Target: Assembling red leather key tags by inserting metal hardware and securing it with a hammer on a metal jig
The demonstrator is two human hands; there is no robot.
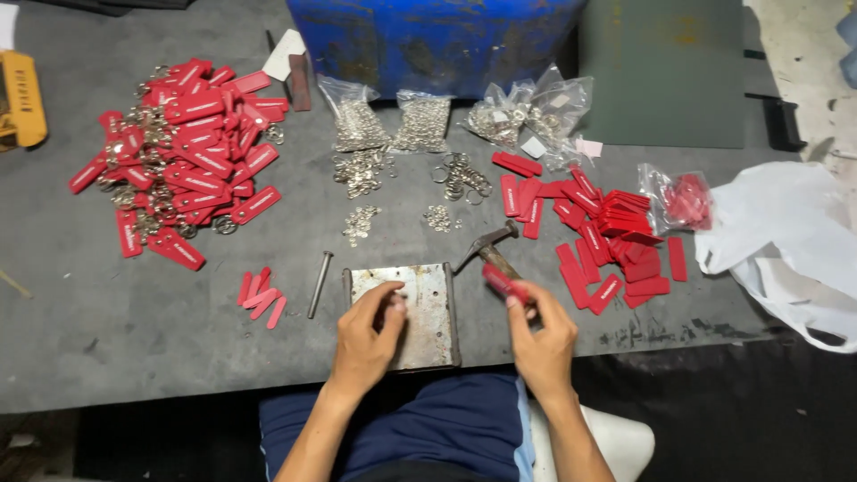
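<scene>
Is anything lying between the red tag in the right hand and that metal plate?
Nothing visible. The right hand holds the red tag just beside the metal plate; the hammer lies behind it, out of the way.

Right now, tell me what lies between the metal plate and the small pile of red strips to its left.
In the head view, a steel punch rod lies on the table between the metal plate and the small pile of red strips.

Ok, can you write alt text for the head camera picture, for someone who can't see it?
A person's right hand holds a red tag while the left hand rests on a metal plate on a grey table. A hammer and piles of red tags lie nearby.
</scene>
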